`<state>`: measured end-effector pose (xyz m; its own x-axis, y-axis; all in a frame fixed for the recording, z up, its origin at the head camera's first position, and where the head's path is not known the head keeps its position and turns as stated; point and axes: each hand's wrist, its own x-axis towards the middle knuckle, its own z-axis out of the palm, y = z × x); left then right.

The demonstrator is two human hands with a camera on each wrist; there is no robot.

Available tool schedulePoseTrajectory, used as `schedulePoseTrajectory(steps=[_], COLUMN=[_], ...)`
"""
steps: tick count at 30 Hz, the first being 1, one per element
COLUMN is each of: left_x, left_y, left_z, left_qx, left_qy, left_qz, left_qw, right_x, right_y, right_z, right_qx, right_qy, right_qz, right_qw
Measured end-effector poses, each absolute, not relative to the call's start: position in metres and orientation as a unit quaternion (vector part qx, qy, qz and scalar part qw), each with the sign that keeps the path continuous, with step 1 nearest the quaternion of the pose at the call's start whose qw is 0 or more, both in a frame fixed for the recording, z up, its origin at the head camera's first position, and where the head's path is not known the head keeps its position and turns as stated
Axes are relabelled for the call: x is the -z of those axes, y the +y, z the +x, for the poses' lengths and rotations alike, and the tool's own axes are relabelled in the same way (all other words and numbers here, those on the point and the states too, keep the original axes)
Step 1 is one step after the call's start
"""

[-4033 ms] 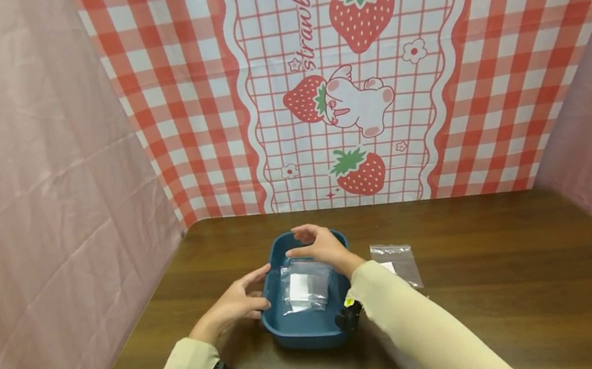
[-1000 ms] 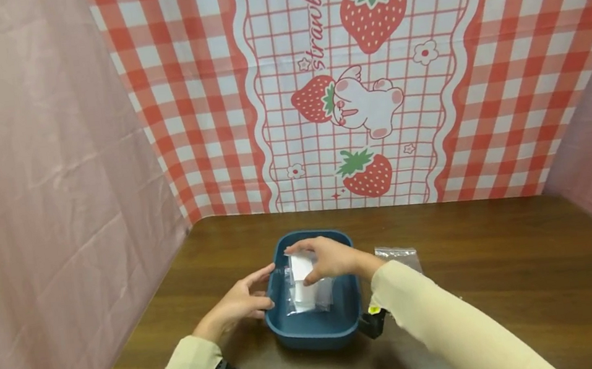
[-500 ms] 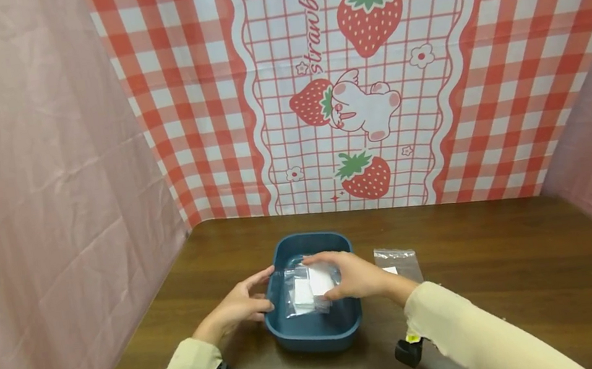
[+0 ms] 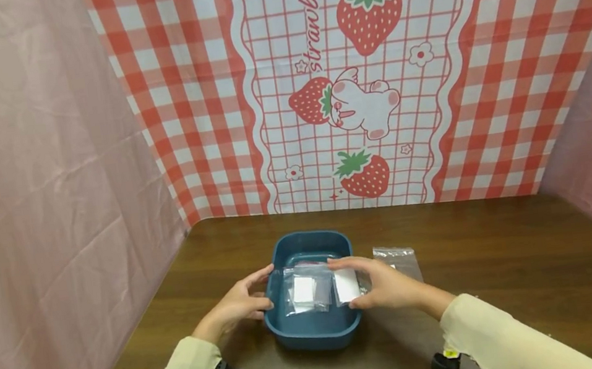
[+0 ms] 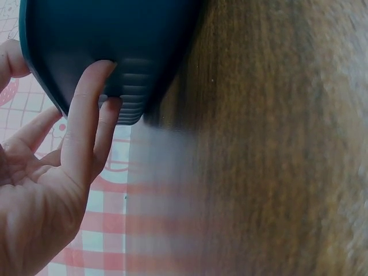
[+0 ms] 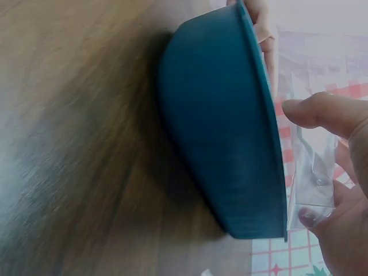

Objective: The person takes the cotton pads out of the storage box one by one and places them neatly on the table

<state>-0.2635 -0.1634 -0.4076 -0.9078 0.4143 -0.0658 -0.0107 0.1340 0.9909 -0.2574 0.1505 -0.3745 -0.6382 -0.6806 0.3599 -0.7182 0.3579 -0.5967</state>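
Observation:
A blue rectangular basin (image 4: 316, 335) stands on the table. My left hand (image 4: 236, 304) holds its left rim; in the left wrist view, fingers (image 5: 83, 123) press the outer wall. My right hand (image 4: 390, 281) pinches a small clear zip bag with a white square insert (image 4: 346, 284) between thumb and fingers, over the right rim. In the right wrist view that clear bag (image 6: 313, 172) shows beside the rim. More clear zip bags with white squares (image 4: 304, 292) lie stacked inside the basin.
Another clear zip bag (image 4: 404, 264) lies on the brown wooden table (image 4: 486, 265) right of the basin, partly hidden behind my right hand. A red-checked strawberry cloth (image 4: 342, 110) hangs at the back, with a pink curtain (image 4: 48, 179) on the left.
My right hand has gone from over the basin's far part to its right rim, now pinching a zip bag taken from the stack. My left hand stays at the left rim.

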Motion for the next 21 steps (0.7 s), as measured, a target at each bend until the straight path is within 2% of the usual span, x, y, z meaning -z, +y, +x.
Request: schedulePoseTrajectory(steps=[4, 21], left_x=[0.407, 0.405], left_y=[-0.164, -0.162], left_z=[-0.264, -0.263], left_qx=[-0.637, -0.629], left_qy=[0.741, 0.748], left_qz=[0.133, 0.135], left_qw=[0.166, 0.162], right_x=[0.379, 0.397], right_y=[0.161, 0.220], right_z=[-0.253, -0.235], right_qx=[-0.377, -0.380], right_qy=[-0.824, -0.830], right_qz=[0.423, 0.396], right_qw=[0.028, 0.102])
